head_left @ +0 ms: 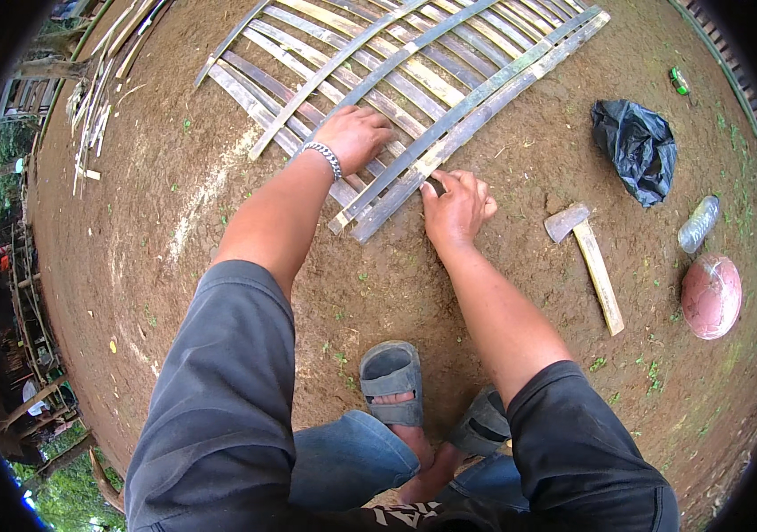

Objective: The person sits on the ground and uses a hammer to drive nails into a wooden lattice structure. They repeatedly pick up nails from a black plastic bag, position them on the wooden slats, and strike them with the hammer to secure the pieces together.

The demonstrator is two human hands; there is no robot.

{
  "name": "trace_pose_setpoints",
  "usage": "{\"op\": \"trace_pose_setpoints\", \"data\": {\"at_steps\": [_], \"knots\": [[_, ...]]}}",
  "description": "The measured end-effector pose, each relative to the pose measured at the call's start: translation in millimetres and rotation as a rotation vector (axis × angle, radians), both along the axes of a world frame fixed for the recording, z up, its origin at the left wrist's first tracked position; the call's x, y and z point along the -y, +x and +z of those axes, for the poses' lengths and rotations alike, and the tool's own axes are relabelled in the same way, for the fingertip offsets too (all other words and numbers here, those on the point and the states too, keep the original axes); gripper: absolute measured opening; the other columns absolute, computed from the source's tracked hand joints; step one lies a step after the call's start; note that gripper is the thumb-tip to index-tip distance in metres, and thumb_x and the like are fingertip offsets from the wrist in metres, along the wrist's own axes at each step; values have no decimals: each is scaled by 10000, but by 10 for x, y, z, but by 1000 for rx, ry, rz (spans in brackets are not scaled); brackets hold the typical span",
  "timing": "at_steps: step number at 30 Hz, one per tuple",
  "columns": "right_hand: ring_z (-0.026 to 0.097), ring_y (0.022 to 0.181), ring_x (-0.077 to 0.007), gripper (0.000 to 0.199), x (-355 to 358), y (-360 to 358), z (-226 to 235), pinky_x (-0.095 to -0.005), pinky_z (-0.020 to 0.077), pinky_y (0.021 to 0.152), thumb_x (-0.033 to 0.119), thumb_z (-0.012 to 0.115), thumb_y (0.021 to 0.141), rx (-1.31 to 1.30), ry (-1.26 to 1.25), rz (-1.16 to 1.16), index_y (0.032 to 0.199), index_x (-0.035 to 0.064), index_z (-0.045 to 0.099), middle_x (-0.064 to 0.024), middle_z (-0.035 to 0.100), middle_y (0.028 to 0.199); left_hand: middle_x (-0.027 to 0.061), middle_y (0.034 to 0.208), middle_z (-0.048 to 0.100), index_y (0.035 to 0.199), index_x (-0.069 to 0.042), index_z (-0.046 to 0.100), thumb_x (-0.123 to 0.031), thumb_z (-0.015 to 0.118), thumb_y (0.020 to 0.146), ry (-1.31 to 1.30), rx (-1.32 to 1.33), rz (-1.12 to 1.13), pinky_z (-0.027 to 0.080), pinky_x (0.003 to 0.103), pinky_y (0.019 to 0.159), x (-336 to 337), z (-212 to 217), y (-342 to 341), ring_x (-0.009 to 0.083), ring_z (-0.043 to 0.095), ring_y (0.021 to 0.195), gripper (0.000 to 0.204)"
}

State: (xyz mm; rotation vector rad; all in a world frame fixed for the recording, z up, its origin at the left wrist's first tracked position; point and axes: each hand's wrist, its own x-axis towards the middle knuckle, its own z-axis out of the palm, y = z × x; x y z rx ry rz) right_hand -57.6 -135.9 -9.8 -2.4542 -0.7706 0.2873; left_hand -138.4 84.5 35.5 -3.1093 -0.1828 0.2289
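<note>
A lattice panel [423, 75] of split bamboo slats, woven crosswise, lies on the ground ahead of me. My left hand [356, 139], with a chain bracelet [323, 157] at the wrist, is on its near part, fingers curled over the slats. The tips of those fingers are partly hidden. At the panel's right edge, my right hand [458, 210] grips the outermost slat [502, 97] near its close end, thumb against the wood and fingers bent. Right of that hand, a hatchet [595, 266] with a pale wooden handle lies on the soil.
A black plastic bag [634, 151], a clear plastic bottle [698, 223] and a pinkish round object [711, 297] lie to the right. Farther off is a small green item [679, 81]. Loose bamboo strips [99, 111] are scattered at far left. My sandalled feet [392, 381] stand on bare earth.
</note>
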Motion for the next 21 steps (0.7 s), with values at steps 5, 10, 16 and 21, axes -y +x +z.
{"op": "trace_pose_setpoints", "data": {"at_steps": [5,10,16,21], "knots": [[537,1203,-195,283,-26,23,-16,-461,300,1068,322,851,802,-13,-3,-23,1076,265,810,45,658,1171,-9,1231,691,1222,-203,725,-186,677,902,20,50,-38,458,391,1044,72,-79,84,195,619,1195,324],[542,1199,-196,312,-58,46,28,-466,296,1074,325,855,800,-53,-22,-36,1101,258,806,39,661,1164,-12,1242,691,1231,-208,718,-185,683,895,-2,-9,-21,450,384,1053,74,-38,34,189,602,1223,339],[536,1212,-196,334,-37,29,-10,-470,290,1078,327,858,796,-28,13,-22,1116,244,804,32,656,1169,2,1246,687,1228,-185,717,-133,690,869,-108,37,-28,461,406,1060,58,-80,46,223,612,1216,364],[532,1215,-190,335,-19,33,-42,-464,288,1076,329,866,781,-8,21,-33,1101,250,807,42,653,1167,23,1220,691,1229,-170,721,-123,726,834,-154,121,5,474,414,1055,-19,-53,-40,245,627,1196,398]]}}
